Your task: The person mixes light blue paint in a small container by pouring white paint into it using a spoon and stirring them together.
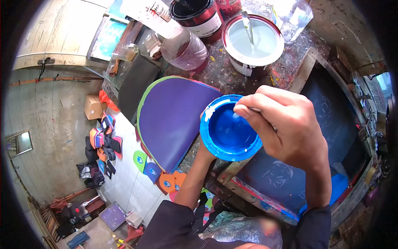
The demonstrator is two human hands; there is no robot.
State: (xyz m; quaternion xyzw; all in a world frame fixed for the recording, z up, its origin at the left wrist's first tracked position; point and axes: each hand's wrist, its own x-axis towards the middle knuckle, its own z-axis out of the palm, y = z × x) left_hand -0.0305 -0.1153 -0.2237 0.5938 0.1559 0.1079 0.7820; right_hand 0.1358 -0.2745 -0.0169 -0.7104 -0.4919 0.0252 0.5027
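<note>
On your left, a purple half-round sheet [178,116] lies atop a stack on the worktable. Your left forearm angles up from below to your left hand [206,152], mostly hidden under a blue tub [230,156]; it seems to support the tub, but you cannot tell its grip. The tub, mid-view, holds blue liquid, probably paint, below an open can of whitish liquid [247,63]. Your right hand [290,120], wrist bent over the tub, pinches a thin stirrer [256,110] dipping inside. Stirring or scooping appears in hand; the next move likely calls for a level tub. Rightmost lies a wood-framed screen [275,174].
</note>
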